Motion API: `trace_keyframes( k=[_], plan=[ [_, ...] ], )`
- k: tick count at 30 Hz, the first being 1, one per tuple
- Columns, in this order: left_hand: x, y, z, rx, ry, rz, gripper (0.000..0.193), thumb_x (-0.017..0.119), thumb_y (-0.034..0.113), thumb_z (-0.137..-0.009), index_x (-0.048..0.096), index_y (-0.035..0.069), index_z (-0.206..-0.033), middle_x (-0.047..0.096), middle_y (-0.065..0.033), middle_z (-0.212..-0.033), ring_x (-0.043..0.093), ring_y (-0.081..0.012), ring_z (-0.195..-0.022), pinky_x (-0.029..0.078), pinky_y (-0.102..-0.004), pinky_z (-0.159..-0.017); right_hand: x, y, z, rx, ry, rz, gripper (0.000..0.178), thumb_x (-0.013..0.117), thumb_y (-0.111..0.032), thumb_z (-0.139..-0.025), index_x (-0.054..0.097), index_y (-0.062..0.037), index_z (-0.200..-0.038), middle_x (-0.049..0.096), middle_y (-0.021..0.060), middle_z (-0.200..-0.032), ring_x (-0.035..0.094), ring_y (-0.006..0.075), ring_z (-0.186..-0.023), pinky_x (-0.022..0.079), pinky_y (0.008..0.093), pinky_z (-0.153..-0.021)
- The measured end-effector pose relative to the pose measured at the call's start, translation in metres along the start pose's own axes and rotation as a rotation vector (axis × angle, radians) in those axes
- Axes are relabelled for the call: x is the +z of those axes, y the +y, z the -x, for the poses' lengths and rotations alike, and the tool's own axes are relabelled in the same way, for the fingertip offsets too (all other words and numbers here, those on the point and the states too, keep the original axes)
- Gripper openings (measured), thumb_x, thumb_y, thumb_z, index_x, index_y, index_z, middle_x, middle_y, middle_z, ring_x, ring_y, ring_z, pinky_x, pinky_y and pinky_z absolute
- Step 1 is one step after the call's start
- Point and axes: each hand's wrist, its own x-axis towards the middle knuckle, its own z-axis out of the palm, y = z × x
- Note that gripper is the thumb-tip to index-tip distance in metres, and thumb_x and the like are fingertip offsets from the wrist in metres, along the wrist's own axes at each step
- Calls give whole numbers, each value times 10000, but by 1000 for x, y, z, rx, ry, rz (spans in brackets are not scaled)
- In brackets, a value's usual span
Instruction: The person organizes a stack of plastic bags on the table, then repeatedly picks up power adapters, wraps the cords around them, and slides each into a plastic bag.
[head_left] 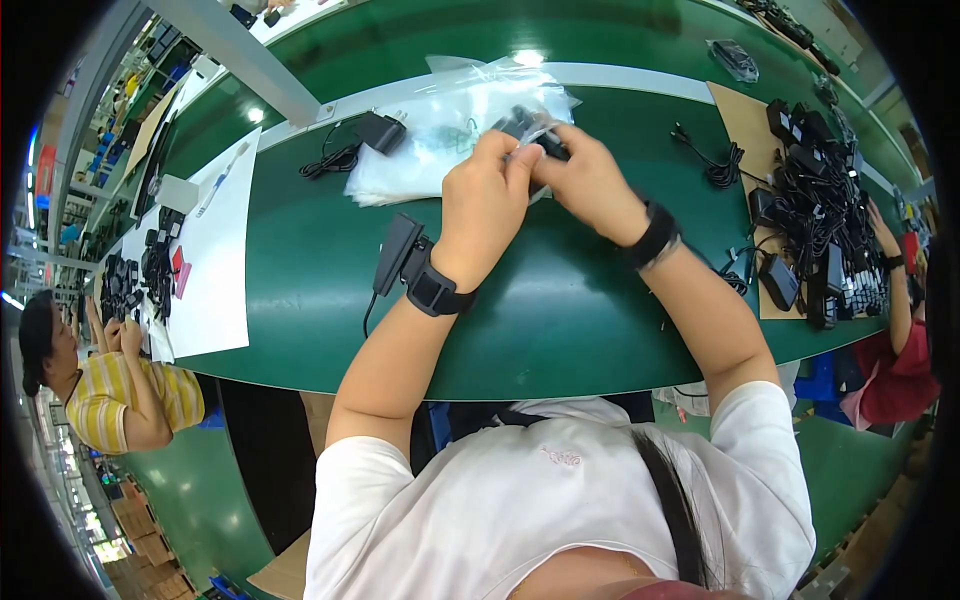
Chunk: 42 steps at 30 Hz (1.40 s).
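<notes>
Above a stack of clear plastic bags, both my hands are closed around a black power adapter wrapped in clear film, apparently a bag. My left hand grips its left side, thumb pressed toward the middle. From the right, my right hand pinches the same bundle, and the two thumbs meet. Fingers cover much of the adapter. Just left of the bags lies another black power adapter with its coiled cable. A black strap with a corded box is on my left wrist, and a black band circles my right.
At right, a heap of black adapters and cables covers brown cardboard. A coiled cable lies nearer me. A bagged adapter rests beyond the white rail. White paper is at left. Co-workers sit on both sides.
</notes>
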Motion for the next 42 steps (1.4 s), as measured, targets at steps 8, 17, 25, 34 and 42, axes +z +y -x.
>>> trace_keyframes(
  k=[8, 17, 25, 34, 42],
  plan=[
    [10, 7, 10, 175, 107, 174, 155, 621, 93, -813, 484, 21, -819, 573, -127, -598, 593, -251, -527, 451, -311, -478, 23, -8, -1, -63, 245, -739, 353, 543, -90, -866, 444, -12, -1196, 563, 41, -975, 547, 113, -841, 462, 261, -721],
    [12, 33, 27, 173, 158, 234, 168, 649, 133, -788, 522, 23, -806, 570, -151, -643, 578, -313, -562, 459, -340, -504, 25, -13, -17, -355, 170, -295, 475, 592, -50, -821, 368, -3, -1237, 550, 45, -953, 508, 84, -786, 453, 218, -646],
    [-62, -30, -44, 257, 539, -487, 617, 729, 428, -655, 534, -1, -1053, 553, -175, -992, 440, -371, -1042, 323, -469, -922, 17, -25, -5, -132, -134, -193, 297, 520, -219, -865, 513, 22, -1039, 551, 23, -753, 459, 44, -556, 359, 177, -515],
    [-5, -25, -5, -422, 17, 1113, 408, 624, 349, -829, 552, 2, -1031, 591, -51, -934, 543, -110, -857, 458, -254, -739, 43, 1, -2, -302, 62, 56, 360, 489, -169, -840, 473, 30, -1140, 552, 102, -895, 515, 166, -775, 446, 294, -694],
    [-20, -22, -5, -566, -167, 1312, 228, 663, 90, -774, 597, -21, -962, 625, -81, -907, 594, -150, -819, 492, -288, -737, 16, 39, -32, -722, -5, 516, 394, 430, -306, -879, 472, 8, -1113, 528, 186, -987, 517, 314, -892, 411, 387, -785]
  ],
)
